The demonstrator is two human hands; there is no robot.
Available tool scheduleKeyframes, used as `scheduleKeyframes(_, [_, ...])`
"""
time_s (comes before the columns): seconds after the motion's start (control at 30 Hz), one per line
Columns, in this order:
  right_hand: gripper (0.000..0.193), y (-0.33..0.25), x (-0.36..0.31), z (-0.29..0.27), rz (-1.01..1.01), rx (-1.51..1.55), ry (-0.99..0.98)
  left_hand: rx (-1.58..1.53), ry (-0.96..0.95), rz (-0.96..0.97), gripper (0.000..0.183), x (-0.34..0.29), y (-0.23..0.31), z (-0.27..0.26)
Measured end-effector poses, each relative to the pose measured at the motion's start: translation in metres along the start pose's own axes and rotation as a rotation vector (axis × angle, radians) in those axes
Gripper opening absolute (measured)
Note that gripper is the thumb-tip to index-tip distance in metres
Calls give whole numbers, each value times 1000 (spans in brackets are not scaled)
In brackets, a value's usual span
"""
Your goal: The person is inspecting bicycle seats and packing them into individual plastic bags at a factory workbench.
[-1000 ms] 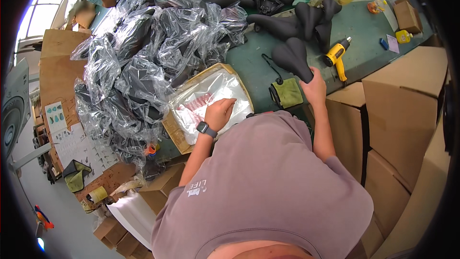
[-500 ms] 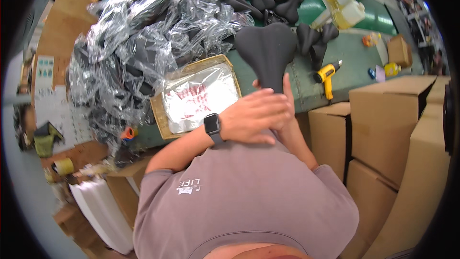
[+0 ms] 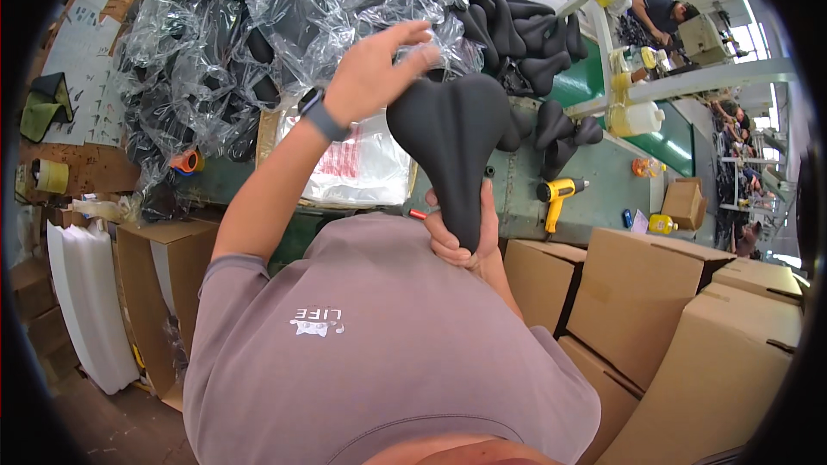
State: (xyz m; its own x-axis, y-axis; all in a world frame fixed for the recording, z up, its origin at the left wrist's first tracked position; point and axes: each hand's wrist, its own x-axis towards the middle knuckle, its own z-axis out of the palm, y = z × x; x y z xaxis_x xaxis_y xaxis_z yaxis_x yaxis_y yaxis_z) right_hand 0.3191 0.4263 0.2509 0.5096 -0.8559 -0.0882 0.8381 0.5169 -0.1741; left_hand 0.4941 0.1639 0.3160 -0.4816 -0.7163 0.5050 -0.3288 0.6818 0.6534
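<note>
A black bicycle saddle (image 3: 450,133) is in front of my chest, its narrow nose toward me and its wide end away. My right hand (image 3: 488,237) wraps round the nose, with the thumb on one side and the fingers on the other. My left hand (image 3: 372,73), a watch on its wrist, is raised by the saddle's wide end with fingers stretched out and nothing in it. Under that forearm lies a shallow carton (image 3: 269,142) holding a stack of transparent plastic bags (image 3: 366,168). A small red thing (image 3: 418,213) shows beside my right fingers.
Plastic-wrapped saddles (image 3: 284,26) are heaped at the back left, bare saddles (image 3: 521,34) behind. A yellow heat gun (image 3: 557,201) lies on the green bench. Cardboard boxes (image 3: 633,293) stand on the right; white sheets (image 3: 86,310) on the left. Another person (image 3: 659,17) sits far off.
My left hand has lifted off the nose area and moved up and left to the wide end. The saddle has come closer to me, still in my right hand. The view has shifted.
</note>
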Motion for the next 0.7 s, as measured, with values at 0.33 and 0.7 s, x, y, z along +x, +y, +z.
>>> scheduleKeyframes(0.33, [94,-4,4,15,84,-129,-48,37,-78,-34,57,-11,53,-10])
scheduleKeyframes(0.7, [95,-1,2,0,33,46,36,92,-179,71,118,-54,42,4])
